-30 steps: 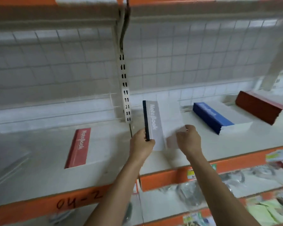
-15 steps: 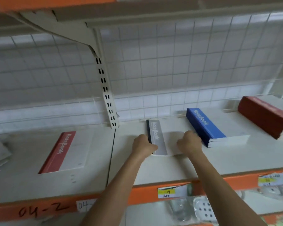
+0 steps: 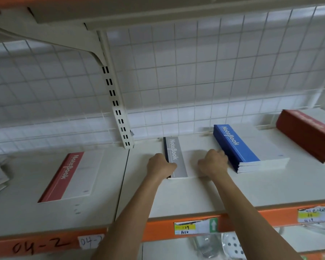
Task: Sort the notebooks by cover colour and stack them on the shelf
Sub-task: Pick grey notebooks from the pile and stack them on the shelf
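Grey notebook (image 3: 175, 156) is down now: a sec ago I had it tipped up off the shelf (image 3: 176, 196), now it lies flat, far end up by the wire grid (image 3: 195, 72) at 12. Left hand (image 3: 160, 165) is curled round the spine edge, right hand (image 3: 212, 162) curled over the right edge, so both are gripping it, no release yet. Blue stack (image 3: 238, 145) sits just beside at 3, red stack (image 3: 306, 132) further out at 2, lone red notebook (image 3: 68, 177) at 8. Looks to me like grey gets its own spot, so I reckon letting go comes next
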A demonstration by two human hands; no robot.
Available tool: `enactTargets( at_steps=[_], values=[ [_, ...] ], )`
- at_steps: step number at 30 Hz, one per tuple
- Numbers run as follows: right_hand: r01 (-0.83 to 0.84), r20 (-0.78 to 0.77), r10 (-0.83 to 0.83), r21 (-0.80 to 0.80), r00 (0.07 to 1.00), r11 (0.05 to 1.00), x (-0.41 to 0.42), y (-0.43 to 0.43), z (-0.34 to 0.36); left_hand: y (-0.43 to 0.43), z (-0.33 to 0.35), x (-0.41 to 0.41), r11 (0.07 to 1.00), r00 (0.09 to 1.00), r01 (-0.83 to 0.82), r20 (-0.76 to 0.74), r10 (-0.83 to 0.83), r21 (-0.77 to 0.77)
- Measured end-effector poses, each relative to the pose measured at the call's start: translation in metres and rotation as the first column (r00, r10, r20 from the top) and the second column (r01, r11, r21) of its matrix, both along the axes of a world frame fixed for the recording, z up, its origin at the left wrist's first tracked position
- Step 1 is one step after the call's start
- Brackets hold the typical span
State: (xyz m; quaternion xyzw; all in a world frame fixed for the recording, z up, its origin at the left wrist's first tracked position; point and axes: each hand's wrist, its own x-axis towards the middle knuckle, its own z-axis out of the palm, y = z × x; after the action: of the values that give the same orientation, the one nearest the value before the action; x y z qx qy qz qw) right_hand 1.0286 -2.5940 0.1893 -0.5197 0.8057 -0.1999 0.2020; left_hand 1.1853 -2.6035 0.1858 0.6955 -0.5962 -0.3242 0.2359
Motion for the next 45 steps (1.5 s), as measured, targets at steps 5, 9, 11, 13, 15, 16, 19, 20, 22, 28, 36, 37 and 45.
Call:
enactTargets(
  at_steps=[5,9,11,13,15,16,19,20,22,28,36,37,45],
  values=[
    [-0.016,-0.028,0.016,0.012,0.999,1.000,0.001,0.001,0.001,0.002,0.003,-0.002,0.998,0.989,0.004,0.149,0.005,-0.060],
    [-0.039,-0.150,0.014,-0.162,0.989,0.986,0.015,0.009,0.002,0.006,0.006,0.001,0.995,0.945,0.044,0.326,-0.012,-0.093],
    [-0.116,-0.168,0.074,-0.259,0.983,0.959,0.031,0.014,0.004,0.009,0.005,0.010,0.984,0.925,0.050,0.379,0.019,-0.171],
    [-0.196,-0.139,0.158,-0.327,0.978,0.924,0.053,0.020,0.005,0.014,0.005,0.026,0.965,0.907,0.049,0.416,0.065,-0.257],
    [-0.281,-0.113,0.258,-0.370,0.960,0.886,0.079,0.025,0.005,0.019,0.006,0.046,0.945,0.885,0.037,0.450,0.120,-0.324],
    [-0.323,-0.102,0.308,-0.379,0.946,0.867,0.092,0.028,0.004,0.022,0.005,0.057,0.935,0.869,0.029,0.472,0.151,-0.353],
    [-0.432,-0.091,0.432,-0.374,0.897,0.820,0.135,0.033,0.002,0.034,0.005,0.092,0.923,0.819,0.005,0.531,0.217,-0.384],
    [-0.460,-0.091,0.461,-0.366,0.883,0.809,0.148,0.035,0.001,0.037,0.005,0.103,0.922,0.805,0.000,0.547,0.230,-0.387],
    [-0.512,-0.094,0.514,-0.349,0.853,0.785,0.178,0.039,-0.001,0.046,0.005,0.132,0.921,0.782,-0.023,0.567,0.259,-0.389],
    [-0.588,-0.098,0.591,-0.315,0.801,0.745,0.277,0.053,0.000,0.070,0.005,0.232,0.917,0.755,-0.094,0.573,0.319,-0.387],
    [-0.611,-0.023,0.639,-0.322,0.769,0.724,0.410,0.069,0.006,0.078,0.003,0.383,0.921,0.681,-0.194,0.630,0.375,-0.338],
    [-0.614,-0.008,0.647,-0.324,0.762,0.719,0.423,0.071,0.006,0.078,0.002,0.399,0.921,0.663,-0.204,0.646,0.378,-0.331],
    [-0.539,0.115,0.602,-0.336,0.790,0.772,0.479,0.069,-0.004,0.074,-0.008,0.475,0.945,0.599,-0.230,0.732,0.325,-0.231]
  ],
)
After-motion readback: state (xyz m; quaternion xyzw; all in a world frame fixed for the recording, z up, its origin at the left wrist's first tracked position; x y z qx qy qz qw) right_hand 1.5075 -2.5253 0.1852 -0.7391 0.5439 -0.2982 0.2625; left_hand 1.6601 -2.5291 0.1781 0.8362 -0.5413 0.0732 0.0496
